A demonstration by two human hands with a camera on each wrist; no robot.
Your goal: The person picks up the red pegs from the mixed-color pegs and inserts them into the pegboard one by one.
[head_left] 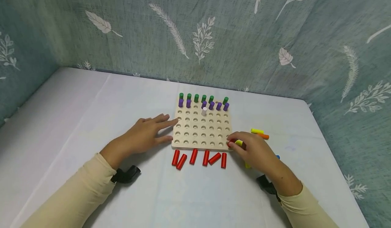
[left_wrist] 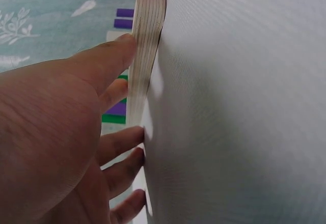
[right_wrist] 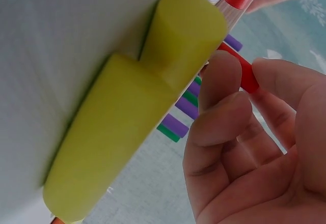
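Observation:
A wooden pegboard with rows of round holes lies on the white tabletop. My left hand rests at its left side, fingers extended; thumb and index finger meet the board's edge in the left wrist view. At the front right corner, my right hand pinches a red peg between thumb and fingertips, its lower end over the board's corner. Green pegs stand along the back row, with purple pegs in front of them and one pale pink peg nearer.
Several loose red pegs lie along the board's front edge. To the right are yellow pegs, an orange peg and a blue peg, partly behind the right hand. A patterned cloth backdrop rises behind the table.

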